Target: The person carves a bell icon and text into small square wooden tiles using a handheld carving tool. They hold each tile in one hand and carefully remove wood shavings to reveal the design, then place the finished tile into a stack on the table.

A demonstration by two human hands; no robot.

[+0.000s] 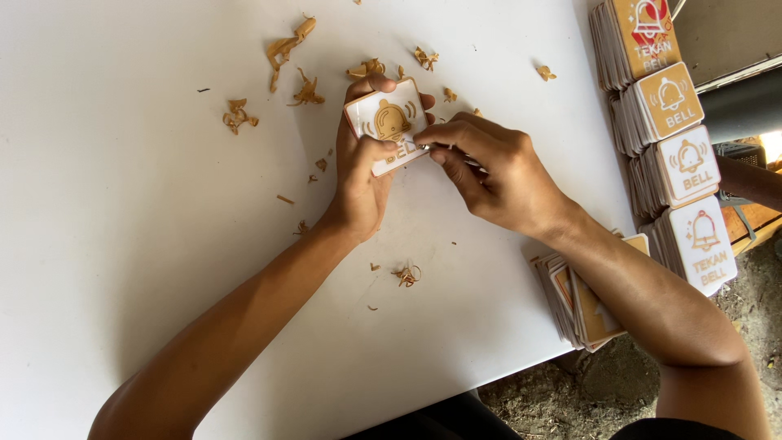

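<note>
While left hand [362, 175] grips one plaque [389, 124], four stacks [668, 147] stand beside.

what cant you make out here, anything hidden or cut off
Head view only:
- Whatever the right hand pinches against the square bell plaque: hidden by its fingers.
- Plaque's lower corner: covered by the left hand.
- Top plaque stack: cut by the upper edge.
- Fanned stack: partly under the right forearm.

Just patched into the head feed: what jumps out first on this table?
At centre, the left hand holds a small square plaque with a bell symbol while the right hand picks at its lower edge. Tan peeled scraps litter the white table, and stacks of similar plaques line the right edge.
</note>
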